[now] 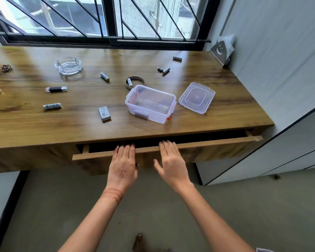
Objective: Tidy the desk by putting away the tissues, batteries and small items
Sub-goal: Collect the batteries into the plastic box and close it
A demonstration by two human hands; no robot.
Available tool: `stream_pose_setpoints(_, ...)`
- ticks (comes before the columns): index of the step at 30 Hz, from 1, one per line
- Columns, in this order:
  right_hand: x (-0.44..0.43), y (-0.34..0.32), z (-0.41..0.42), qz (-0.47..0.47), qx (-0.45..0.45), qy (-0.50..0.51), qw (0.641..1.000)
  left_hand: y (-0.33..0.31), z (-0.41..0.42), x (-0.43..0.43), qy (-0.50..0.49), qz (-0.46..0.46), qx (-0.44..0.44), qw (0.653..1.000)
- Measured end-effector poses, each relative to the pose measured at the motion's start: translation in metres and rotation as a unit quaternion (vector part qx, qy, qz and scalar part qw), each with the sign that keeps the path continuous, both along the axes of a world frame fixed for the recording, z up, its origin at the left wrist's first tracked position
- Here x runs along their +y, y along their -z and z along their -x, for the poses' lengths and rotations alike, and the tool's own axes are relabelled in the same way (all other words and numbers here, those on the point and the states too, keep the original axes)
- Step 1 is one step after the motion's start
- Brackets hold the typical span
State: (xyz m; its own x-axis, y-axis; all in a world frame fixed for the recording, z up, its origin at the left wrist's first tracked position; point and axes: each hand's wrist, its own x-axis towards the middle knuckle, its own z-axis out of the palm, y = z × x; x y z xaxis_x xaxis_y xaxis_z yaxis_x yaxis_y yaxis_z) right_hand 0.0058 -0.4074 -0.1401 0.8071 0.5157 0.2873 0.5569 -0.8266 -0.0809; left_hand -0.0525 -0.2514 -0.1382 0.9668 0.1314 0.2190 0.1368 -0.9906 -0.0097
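Both hands lie flat, fingers straight and close together: the left hand [124,164] and right hand [171,160] rest on the top edge of the drawer front [216,141], which stands slightly out at mid-frame. Beyond, on the desk [225,110], an open clear box [151,102] sits with its lid [196,97] just right. Batteries [52,106] lie scattered left and behind; a tissue pack [224,48] leans at upper right.

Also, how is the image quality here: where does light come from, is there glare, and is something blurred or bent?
Head view: daylight from the window puts pale glare on the desk near the ashtray; the wide-angle lens bows the desk edge; print on the batteries is too soft to read; the left hand and right hand look sharper.
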Motion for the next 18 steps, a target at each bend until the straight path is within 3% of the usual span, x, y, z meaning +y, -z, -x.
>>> stream_pose_setpoints(18, -0.042, -0.009, 0.103, 0.029, 0.008, 0.008, 1.0, -0.009, 0.103, -0.038, 0.027, 0.044, 0.056, 0.997)
